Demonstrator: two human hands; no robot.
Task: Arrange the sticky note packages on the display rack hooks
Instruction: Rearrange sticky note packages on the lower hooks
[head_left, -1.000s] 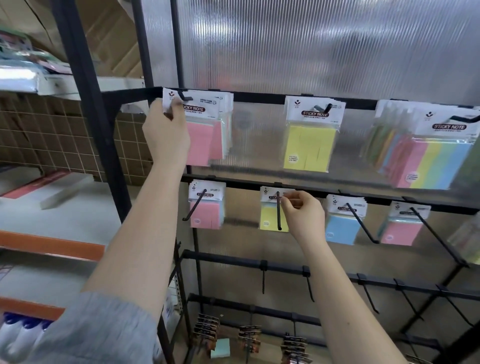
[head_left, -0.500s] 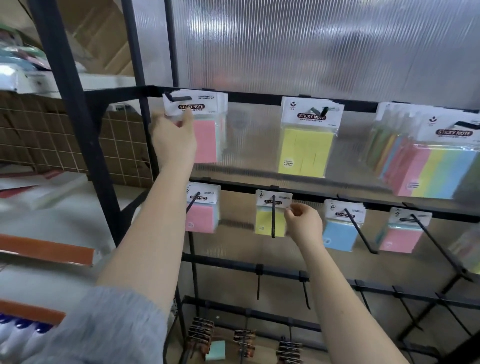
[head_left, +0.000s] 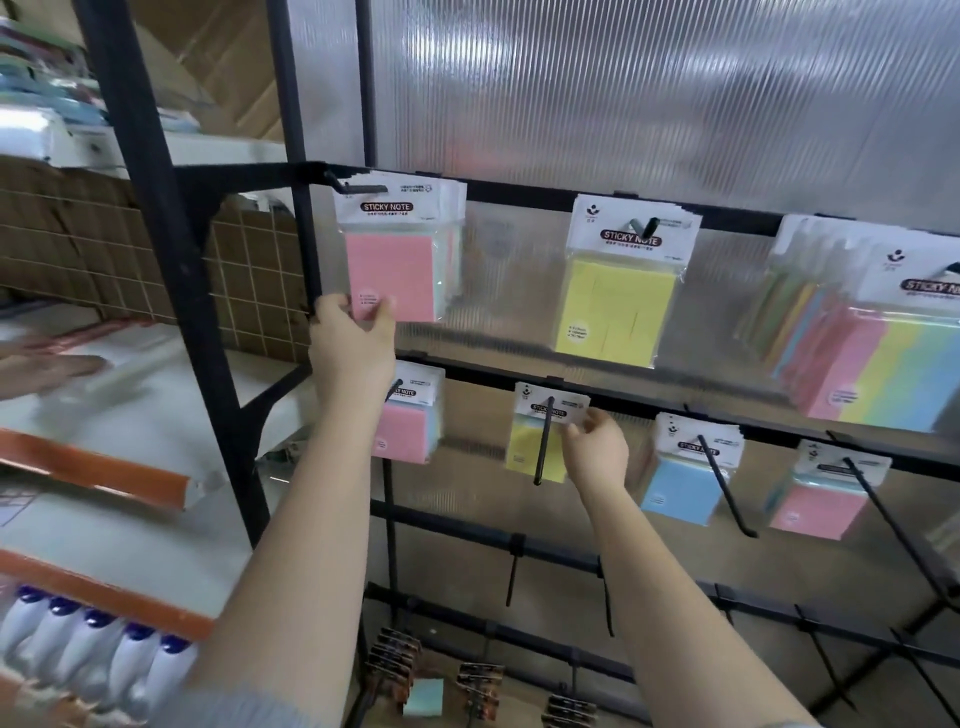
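Packs of sticky notes hang in rows on a black metal display rack (head_left: 519, 191) with long thin hooks.

On the top row, the left hand (head_left: 353, 345) pinches the bottom corner of the front pink sticky note pack in clear plastic with a white paper top (head_left: 390, 254). The thumb and fingers are bent around that corner. This pack hangs on the first black hook (head_left: 358, 187), with more packs behind it.

On the second row, the right hand (head_left: 597, 449) pinches the right edge of the white paper top of a small yellow sticky note pack (head_left: 530, 441). That pack hangs on a thin black hook (head_left: 543, 441) that sticks out toward us.

These packs look light. The note block inside is likely stiff and flat, but the clear plastic looks smooth and slippery. The white paper top is thin, and I think the small hole in it could tear if pulled hard.

The best place to hold is probably the paper top, close to the hole, so the pack slides along the hook. Holding the bottom corner is good for stopping a swing and making the pack hang straight.

Other packs hang near: a big yellow pack (head_left: 618, 306), a small blue pack (head_left: 680, 488) and a small pink pack (head_left: 402, 434).
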